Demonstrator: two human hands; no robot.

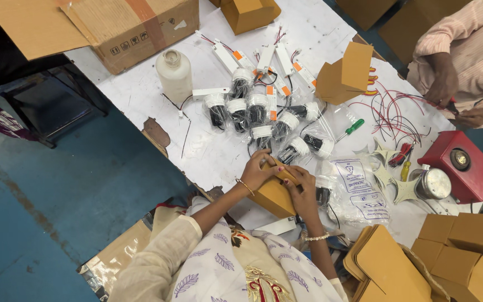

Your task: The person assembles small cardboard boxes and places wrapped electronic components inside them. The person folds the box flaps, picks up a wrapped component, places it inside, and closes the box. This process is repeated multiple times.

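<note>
Both my hands rest on a small brown cardboard box (272, 197) at the near edge of the white table (135, 92). My left hand (259, 169) grips its top flap from the left. My right hand (302, 190) presses the box from the right side. Just beyond the box lie several bagged round light fittings (252, 109) with white driver units and wires. Clear printed plastic bags (359, 190) lie to the right of my right hand.
A white plastic bottle (174, 75) stands at the back left beside a large open carton (135, 28). Another person's hands (448, 89) work on red wires at the far right. A red box (465, 165), a green-handled screwdriver (350, 130) and stacked brown boxes (465, 251) lie right.
</note>
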